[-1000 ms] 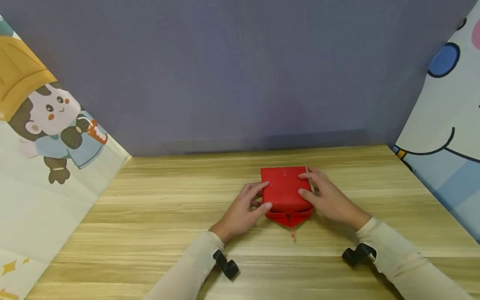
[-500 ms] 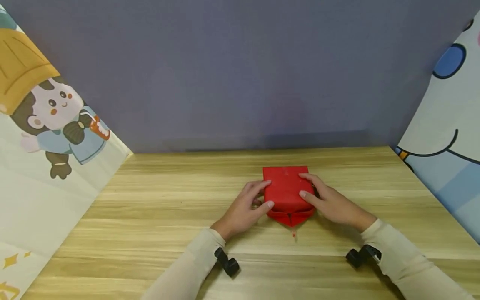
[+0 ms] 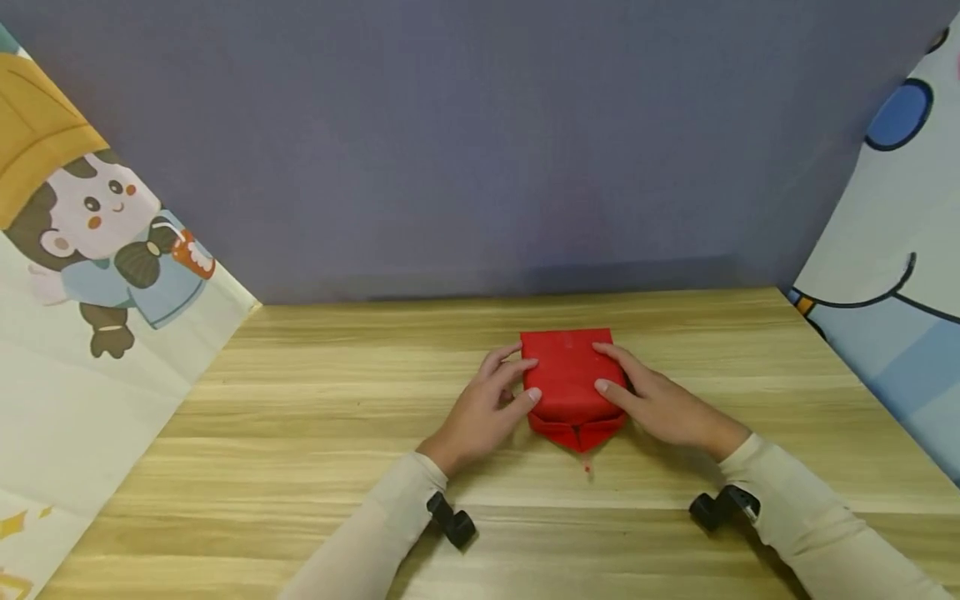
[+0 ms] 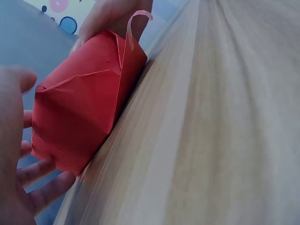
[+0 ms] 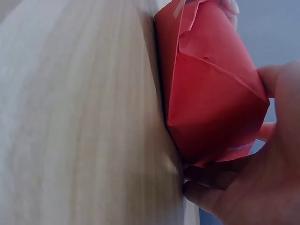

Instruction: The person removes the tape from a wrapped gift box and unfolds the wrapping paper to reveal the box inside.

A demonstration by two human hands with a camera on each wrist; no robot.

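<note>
A red wrapped package (image 3: pixel 570 375) lies on the wooden table, its pointed, folded end towards the person. The left hand (image 3: pixel 476 417) is at its left side, fingers spread, with fingertips at the edge; in the left wrist view the fingers (image 4: pixel 42 180) touch the side of the package (image 4: pixel 77 108) near the table, and the thumb stands slightly off it. From the right, the right hand (image 3: pixel 671 408) holds the package, thumb and a finger on top. In the right wrist view, the other fingers of this hand (image 5: pixel 262 183) curl low beside the package (image 5: pixel 211 93).
A short pale strip (image 4: pixel 130 33) sticks out at the folded end of the package. Behind the wooden table (image 3: pixel 337 500) stands a grey-blue panel (image 3: pixel 480 150). Cartoon-printed sheets flank it at left (image 3: pixel 45 400) and right (image 3: pixel 900 358).
The left fingers have spread, one reaching up to the package's far left corner, and the left thumb has shifted slightly up its edge. The right hand keeps its hold; the package looks almost unmoved.
</note>
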